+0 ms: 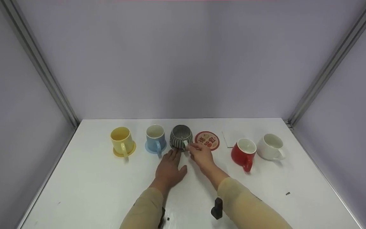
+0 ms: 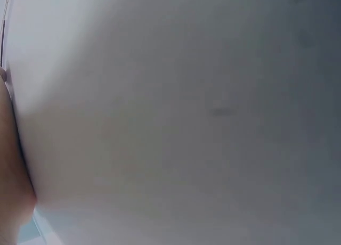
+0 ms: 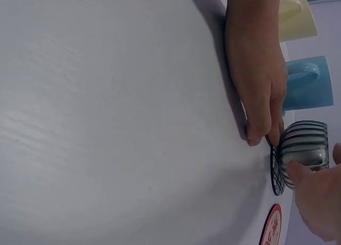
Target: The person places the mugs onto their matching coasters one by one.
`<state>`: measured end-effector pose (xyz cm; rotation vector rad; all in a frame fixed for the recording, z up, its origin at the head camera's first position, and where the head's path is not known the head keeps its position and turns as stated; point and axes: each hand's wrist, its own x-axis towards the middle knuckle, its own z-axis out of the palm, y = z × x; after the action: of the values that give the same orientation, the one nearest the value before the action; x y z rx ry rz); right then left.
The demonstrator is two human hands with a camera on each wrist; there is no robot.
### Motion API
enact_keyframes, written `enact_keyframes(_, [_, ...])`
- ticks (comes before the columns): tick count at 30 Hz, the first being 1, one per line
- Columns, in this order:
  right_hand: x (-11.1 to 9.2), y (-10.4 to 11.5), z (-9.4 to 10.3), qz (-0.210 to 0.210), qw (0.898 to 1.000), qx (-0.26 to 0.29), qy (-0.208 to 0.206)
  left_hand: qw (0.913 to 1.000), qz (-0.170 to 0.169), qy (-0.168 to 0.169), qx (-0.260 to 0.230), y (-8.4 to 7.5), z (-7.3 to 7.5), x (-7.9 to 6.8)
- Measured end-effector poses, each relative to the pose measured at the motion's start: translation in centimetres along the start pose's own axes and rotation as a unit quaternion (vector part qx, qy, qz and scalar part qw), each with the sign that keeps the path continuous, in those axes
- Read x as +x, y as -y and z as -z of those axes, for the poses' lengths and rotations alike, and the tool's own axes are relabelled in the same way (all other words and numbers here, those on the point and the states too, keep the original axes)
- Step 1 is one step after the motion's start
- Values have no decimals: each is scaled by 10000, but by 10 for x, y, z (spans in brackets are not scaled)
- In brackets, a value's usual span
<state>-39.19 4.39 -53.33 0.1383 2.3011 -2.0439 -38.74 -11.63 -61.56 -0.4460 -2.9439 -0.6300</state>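
A dark green-and-white striped mug (image 1: 175,140) stands at the middle of the row, on a striped coaster (image 3: 275,173). The thumb and fingers of my right hand (image 1: 202,156) pinch its handle, which faces the front. My left hand (image 1: 169,171) lies palm down on the table, fingers stretched forward and thumb spread out. Its fingertips touch the near edge of the coaster, just under the mug. In the right wrist view the mug sits upright between the left fingertips and the right hand. Only the edge of the left hand shows in the left wrist view.
To the left, a blue mug (image 1: 156,142) and a yellow mug (image 1: 121,143) stand on matching coasters. A round red coaster (image 1: 207,136) lies right of the striped mug, then a pale square coaster (image 1: 232,138). Farther right are a red mug (image 1: 241,158) and a white mug (image 1: 269,149).
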Motion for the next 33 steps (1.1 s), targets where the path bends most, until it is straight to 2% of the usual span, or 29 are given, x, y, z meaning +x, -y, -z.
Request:
enact_keyframes(3, [-3, 1, 2, -14, 10000, 65, 30, 9999, 43, 53, -87, 5, 3, 1])
enact_keyframes(9, [-11, -2, 5, -59, 9999, 88, 137, 9990, 189, 388, -110, 11, 12, -1])
enact_keyframes(14, [-12, -7, 9, 145, 9998, -56, 112, 9984, 159, 452, -295, 7, 21, -2])
enact_keyframes(18, [-7, -11, 15, 136, 9996, -234, -14, 9977, 236, 500, -396, 5, 24, -1])
enact_keyframes(28, [2, -13, 32, 243, 9976, -521, -376, 9991, -227, 285, -195, 21, 33, -3])
enact_keyframes(33, [7, -10, 41, 288, 9959, -624, -590, 9988, -213, 404, -190, 32, 35, 3])
